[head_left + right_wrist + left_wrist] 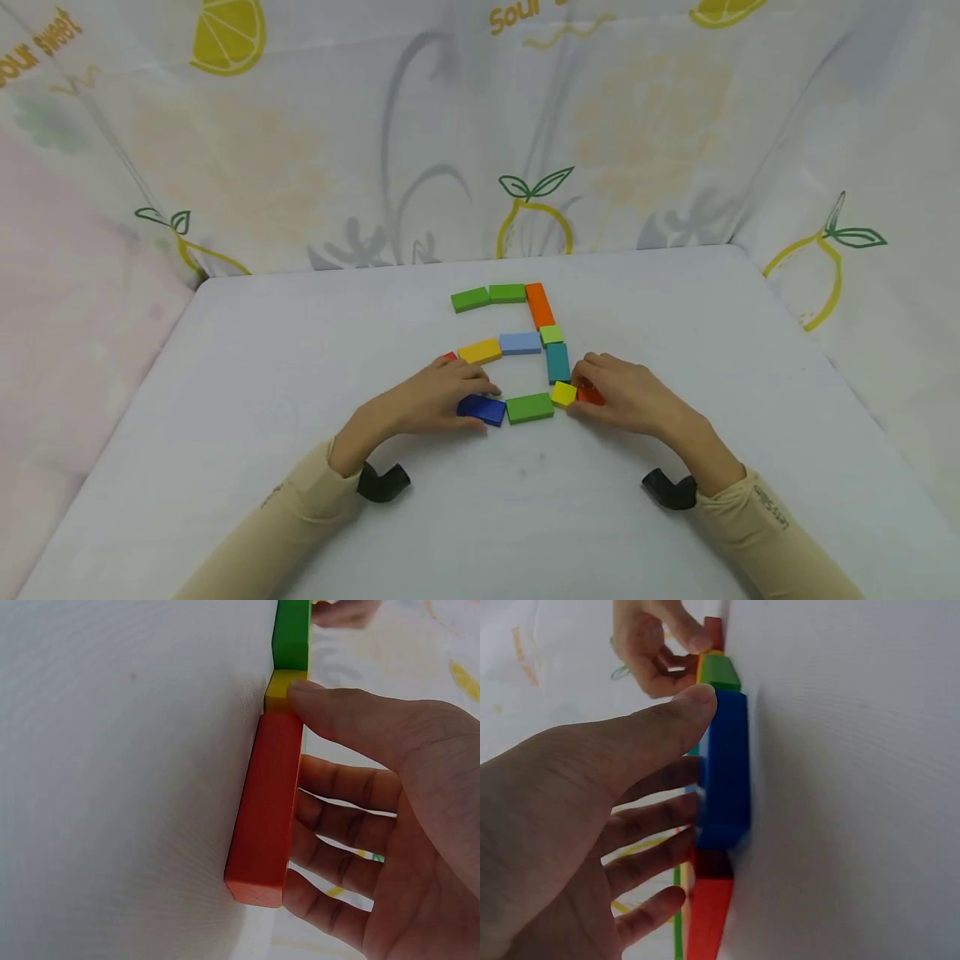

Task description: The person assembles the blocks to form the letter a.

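My left hand [423, 398] is at the left end of the nearest row and grips a dark blue block [483, 409]. In the left wrist view its thumb lies on the block's near edge, with the fingers behind. A red block [709, 911] adjoins the blue one's left end. At the row's other end, my right hand [630, 392] holds a red-orange block [264, 810], fingers along its far side. The right thumb touches the yellow block [564, 395] beside it. A green block [530, 408] lies between the yellow and blue ones.
Farther back, a teal block [558, 363], a lime block [551, 335] and an orange block [539, 306] form a column. Light blue [520, 343] and amber [480, 351] blocks branch left. Two green blocks [470, 300] top it. Patterned cloth [465, 133] surrounds the white table [300, 333].
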### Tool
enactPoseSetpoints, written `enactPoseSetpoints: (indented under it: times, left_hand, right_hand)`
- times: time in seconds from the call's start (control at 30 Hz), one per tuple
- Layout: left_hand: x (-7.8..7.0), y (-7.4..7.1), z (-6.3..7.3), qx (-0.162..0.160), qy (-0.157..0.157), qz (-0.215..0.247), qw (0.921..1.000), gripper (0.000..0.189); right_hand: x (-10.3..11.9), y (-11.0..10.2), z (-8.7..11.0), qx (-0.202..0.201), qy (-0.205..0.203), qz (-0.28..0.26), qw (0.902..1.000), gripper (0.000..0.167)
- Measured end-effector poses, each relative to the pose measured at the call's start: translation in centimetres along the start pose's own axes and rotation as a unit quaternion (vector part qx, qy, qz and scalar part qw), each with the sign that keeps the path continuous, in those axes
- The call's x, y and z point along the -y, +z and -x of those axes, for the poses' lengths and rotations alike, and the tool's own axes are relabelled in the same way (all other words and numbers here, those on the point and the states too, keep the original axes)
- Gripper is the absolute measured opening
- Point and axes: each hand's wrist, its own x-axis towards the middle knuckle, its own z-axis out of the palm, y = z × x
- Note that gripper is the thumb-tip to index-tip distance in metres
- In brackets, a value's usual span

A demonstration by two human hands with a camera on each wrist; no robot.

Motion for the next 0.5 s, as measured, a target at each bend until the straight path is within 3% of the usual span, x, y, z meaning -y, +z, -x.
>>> enactPoseSetpoints:
  times: [0.17,0.3,0.5]
  left_hand:
    - [0.2,0.9,1.3,-0.042,0.035,-0.036,0.9978,0.046]
    - [-0.5,1.6,0.6,-0.071,0.031,-0.046,0.9959,0.049]
    - [-1.4,2.2,-0.8,-0.076,0.025,-0.070,0.9943,0.047]
  right_hand:
    - [0.2,0.1,-0.1,0.003,0.001,0.002,1.0000,0.033]
    - [0.4,0.1,-0.2,0.006,0.005,0.001,1.0000,0.033]
    - [0.5,0.2,-0.2,0.008,0.011,-0.004,0.9999,0.033]
